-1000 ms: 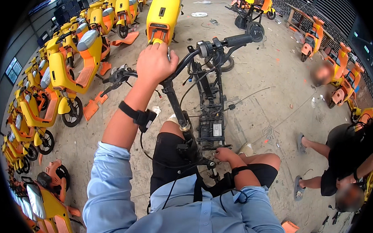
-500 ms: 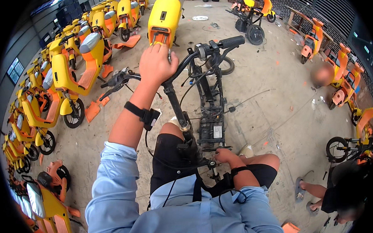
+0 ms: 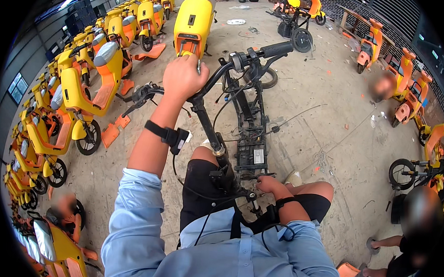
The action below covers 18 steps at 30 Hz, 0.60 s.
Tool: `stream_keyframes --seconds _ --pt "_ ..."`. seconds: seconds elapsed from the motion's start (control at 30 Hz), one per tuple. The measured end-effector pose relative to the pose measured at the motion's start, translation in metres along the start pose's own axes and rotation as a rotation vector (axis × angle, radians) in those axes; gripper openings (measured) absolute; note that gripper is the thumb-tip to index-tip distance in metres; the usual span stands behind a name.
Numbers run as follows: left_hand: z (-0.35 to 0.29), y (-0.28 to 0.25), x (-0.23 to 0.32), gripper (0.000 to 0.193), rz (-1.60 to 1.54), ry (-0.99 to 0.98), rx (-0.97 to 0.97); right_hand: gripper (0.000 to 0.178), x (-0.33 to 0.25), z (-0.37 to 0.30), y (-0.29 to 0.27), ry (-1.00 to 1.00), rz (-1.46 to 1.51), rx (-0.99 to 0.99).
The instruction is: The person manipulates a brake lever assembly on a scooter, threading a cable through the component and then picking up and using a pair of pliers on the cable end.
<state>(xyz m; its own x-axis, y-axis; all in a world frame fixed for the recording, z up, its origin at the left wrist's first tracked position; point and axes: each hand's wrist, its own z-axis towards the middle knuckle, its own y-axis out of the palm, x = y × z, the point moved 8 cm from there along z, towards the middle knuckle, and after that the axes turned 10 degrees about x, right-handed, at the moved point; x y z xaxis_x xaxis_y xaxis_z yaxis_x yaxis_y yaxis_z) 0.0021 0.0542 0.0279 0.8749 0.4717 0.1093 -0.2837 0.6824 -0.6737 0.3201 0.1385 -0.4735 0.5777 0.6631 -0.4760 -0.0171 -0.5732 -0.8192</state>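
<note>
A stripped black scooter frame (image 3: 252,135) stands between my legs, its steering stem (image 3: 205,119) slanting up to the handlebar (image 3: 216,79). My left hand (image 3: 184,78) is closed over the middle of the handlebar. A small shiny metal piece (image 3: 199,67) shows by its thumb; what the fingers grip is hidden. Low at the near end of the frame, my right hand (image 3: 266,184) is closed beside the lower fork (image 3: 252,199). Anything inside its fingers cannot be made out. Loose black cables (image 3: 218,113) hang around the stem.
Rows of yellow and orange scooters (image 3: 93,78) fill the left side. One yellow scooter (image 3: 192,23) stands just ahead. More scooters (image 3: 369,48) line the right wall. Orange panels (image 3: 111,133) and scraps lie on the concrete floor. A person (image 3: 400,245) is at the lower right.
My left hand has shifted slightly down and left; the handlebar has barely moved with it. My right hand stays in place. The person at the lower right has changed posture.
</note>
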Motion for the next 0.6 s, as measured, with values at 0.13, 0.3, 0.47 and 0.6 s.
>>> stream_keyframes --seconds 0.13,0.3,0.47,0.6 --pt "0.003 0.003 0.002 0.047 0.04 -0.033 -0.097 0.048 -0.006 -0.002 0.001 0.027 0.003 -0.025" --pt "0.018 0.02 -0.014 0.048 -0.056 -0.082 -0.427 0.047 -0.01 -0.001 0.0 -0.004 -0.005 -0.023" --pt "-0.013 -0.017 -0.001 0.037 -0.124 0.027 0.245 0.047 -0.009 0.0 -0.003 0.006 -0.006 -0.04" --pt "-0.016 -0.006 -0.011 0.035 -0.175 0.047 0.187 0.048 -0.015 -0.003 0.0 0.013 -0.029 -0.06"
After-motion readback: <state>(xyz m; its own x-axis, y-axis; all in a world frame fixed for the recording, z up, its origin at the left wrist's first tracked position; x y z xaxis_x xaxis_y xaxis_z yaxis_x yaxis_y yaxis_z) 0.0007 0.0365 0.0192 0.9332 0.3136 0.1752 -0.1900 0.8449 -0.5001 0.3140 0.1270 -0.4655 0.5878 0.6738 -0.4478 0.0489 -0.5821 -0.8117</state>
